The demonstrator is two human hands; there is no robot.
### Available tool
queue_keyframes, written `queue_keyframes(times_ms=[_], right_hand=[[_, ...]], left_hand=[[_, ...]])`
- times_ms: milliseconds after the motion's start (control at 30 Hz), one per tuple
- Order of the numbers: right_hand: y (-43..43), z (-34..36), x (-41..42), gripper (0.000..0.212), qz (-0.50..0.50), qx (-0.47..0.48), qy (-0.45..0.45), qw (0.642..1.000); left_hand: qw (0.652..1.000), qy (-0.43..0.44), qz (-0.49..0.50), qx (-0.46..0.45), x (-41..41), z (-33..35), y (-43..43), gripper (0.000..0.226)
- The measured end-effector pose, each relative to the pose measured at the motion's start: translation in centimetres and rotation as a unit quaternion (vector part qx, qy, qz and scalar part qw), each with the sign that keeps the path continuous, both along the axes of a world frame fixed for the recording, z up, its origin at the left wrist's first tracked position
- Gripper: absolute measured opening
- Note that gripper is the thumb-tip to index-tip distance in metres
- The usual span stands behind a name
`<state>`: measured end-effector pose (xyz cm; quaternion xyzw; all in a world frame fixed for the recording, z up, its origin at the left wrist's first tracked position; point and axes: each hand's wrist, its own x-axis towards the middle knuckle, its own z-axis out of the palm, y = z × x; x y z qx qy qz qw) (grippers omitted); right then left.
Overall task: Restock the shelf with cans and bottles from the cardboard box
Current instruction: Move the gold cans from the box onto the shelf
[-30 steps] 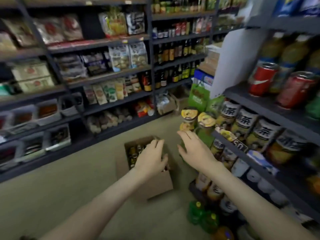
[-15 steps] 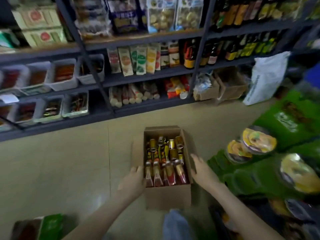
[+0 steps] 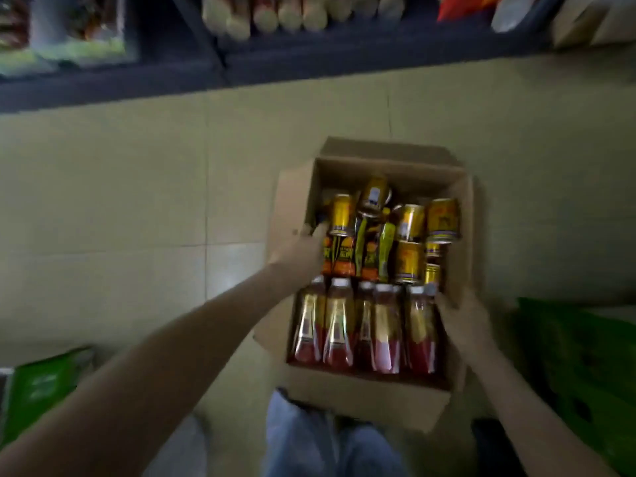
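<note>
Noted pale tiled floor (image 3: 120, 201), grout lines visible, glare patch near the centre. Recorded dark rack (image 3: 309, 63) along the floor's far edge, carrying a blurred row of pale cylindrical packs (image 3: 275, 15). Logged clear tub (image 3: 69, 29) at the rack's left end, contents indistinct; tan carton (image 3: 592, 22) by its right end. Found green carton (image 3: 44, 390) at the floor's near-left corner and further green cartons (image 3: 585, 356) along its right edge. Observed blue denim legs (image 3: 303, 438) at the near edge.
</note>
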<state>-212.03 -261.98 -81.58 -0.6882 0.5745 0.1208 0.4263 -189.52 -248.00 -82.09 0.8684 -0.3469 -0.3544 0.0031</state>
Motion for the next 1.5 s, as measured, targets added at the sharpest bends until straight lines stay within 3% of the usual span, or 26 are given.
queue_keyframes(times_ms=[133, 267, 400, 567, 667, 800, 1000, 1167, 1300, 1500], right_hand=[[-1.4, -10.6, 2.8, 0.066, 0.098, 0.0, 0.012, 0.995], [-1.6, -17.5, 4.7, 0.079, 0.164, -0.03, 0.082, 0.983], [-1.5, -20.4, 5.1, 0.081, 0.164, -0.102, 0.12, 0.974], [-1.6, -18.5, 5.0, 0.082, 0.12, -0.091, 0.033, 0.988], [-0.3, -12.3, 3.6, 0.081, 0.038, -0.059, -0.045, 0.997], [1.0, 0.7, 2.1, 0.079, -0.075, 0.026, -0.135, 0.988], [1.0, 21.9, 1.2, 0.078, -0.226, 0.063, -0.31, 0.921], [1.6, 37.8, -0.2, 0.076, -0.293, 0.015, -0.435, 0.851], [3.7, 47.9, -3.8, 0.081, -0.301, -0.037, -0.491, 0.817], [10.5, 58.1, -12.7, 0.076, -0.264, -0.171, -0.501, 0.806]], left_hand=[[0.999, -0.022, 0.001, -0.028, 1.6, -9.0, -4.2, 0.06], [1.0, -0.019, -0.001, -0.014, 1.9, -14.8, -8.2, 0.065], [0.996, -0.003, 0.093, -0.016, 1.6, -17.9, -9.8, 0.067], [0.969, 0.104, 0.203, -0.091, 1.8, -15.8, -8.8, 0.07], [0.945, 0.183, 0.24, -0.129, 0.1, -10.8, -5.1, 0.071], [0.937, 0.228, 0.194, -0.178, 0.0, 0.4, -2.7, 0.07], [0.889, 0.332, 0.124, -0.291, -0.1, 21.4, -5.4, 0.08], [0.833, 0.375, 0.063, -0.402, -4.7, 37.3, -5.9, 0.08], [0.783, 0.425, 0.037, -0.453, -8.9, 46.9, -5.0, 0.08], [0.741, 0.497, -0.098, -0.441, -16.7, 56.4, -1.8, 0.084]])
